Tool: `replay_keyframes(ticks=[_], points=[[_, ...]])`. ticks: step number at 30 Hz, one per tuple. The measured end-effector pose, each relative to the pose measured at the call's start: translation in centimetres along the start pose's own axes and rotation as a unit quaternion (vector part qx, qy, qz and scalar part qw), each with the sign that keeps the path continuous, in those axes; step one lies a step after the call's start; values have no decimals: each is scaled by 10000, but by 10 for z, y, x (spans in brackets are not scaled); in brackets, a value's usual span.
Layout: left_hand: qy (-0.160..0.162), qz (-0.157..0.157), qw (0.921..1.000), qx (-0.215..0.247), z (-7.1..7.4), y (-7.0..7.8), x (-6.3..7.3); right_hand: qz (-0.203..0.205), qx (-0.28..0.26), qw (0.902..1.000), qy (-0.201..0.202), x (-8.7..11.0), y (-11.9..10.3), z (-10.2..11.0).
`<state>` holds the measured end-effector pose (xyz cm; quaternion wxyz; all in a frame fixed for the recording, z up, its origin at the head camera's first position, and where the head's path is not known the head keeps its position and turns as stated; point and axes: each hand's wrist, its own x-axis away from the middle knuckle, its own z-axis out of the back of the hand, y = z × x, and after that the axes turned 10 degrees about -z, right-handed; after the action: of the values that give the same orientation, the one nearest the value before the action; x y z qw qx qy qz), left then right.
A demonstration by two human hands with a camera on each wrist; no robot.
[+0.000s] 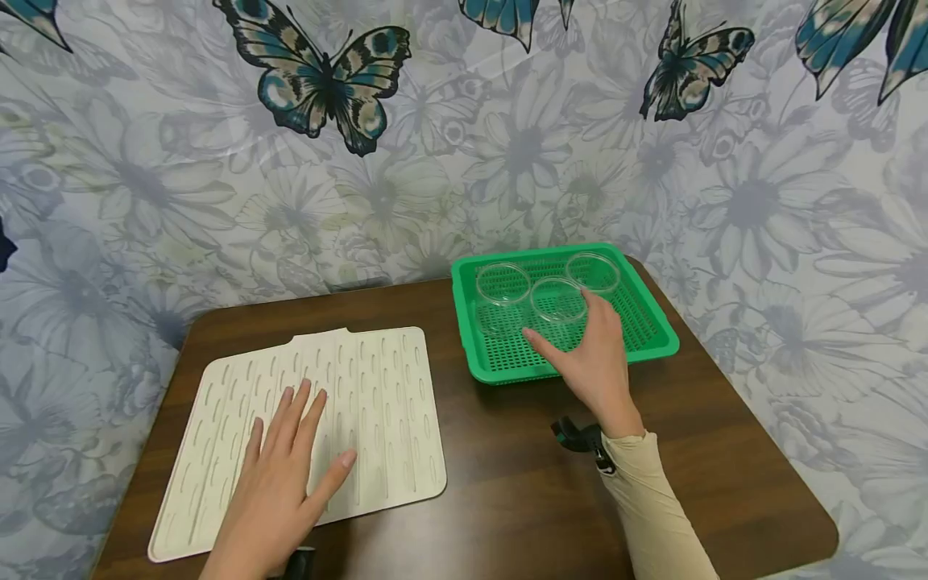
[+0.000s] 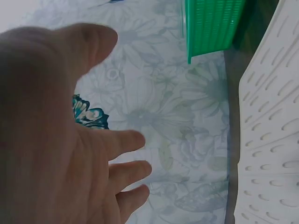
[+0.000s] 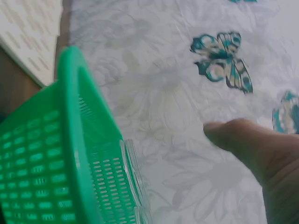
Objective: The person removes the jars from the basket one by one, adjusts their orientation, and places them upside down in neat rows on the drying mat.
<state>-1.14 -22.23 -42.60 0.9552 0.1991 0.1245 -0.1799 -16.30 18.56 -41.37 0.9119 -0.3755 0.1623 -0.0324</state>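
Note:
Three clear round glasses stand in a green plastic basket: a left one, a front one and a back right one. Over the basket's front side, my right hand has its thumb and fingers spread wide around the near side of the front glass, gripping nothing. In the right wrist view, the thumb shows apart from the glass rims. My left hand hovers above the white ribbed drying mat, palm down, fingers spread and holding nothing.
A brown wooden table carries the mat at left and the basket at the back right. Behind it rises a wall with flowers and butterflies. A black wrist device is strapped at the right sleeve.

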Motion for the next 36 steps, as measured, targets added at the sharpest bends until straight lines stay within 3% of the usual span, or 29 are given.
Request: replay_keyframes(ticks=[8,15,26,36], points=[[-231,15,9995,234,1,-1,3,-1119,-484,9925,-105,-21,6,-10],[-283,38,9990,340,0,-2,1,-1798,-706,9805,-374,-31,6,-16],[-449,170,9982,360,-2,-4,1,-2339,-486,9671,-873,-44,11,-29],[122,-210,9997,14,-1,-9,0,-2566,-151,9612,-1002,-55,11,-34]])
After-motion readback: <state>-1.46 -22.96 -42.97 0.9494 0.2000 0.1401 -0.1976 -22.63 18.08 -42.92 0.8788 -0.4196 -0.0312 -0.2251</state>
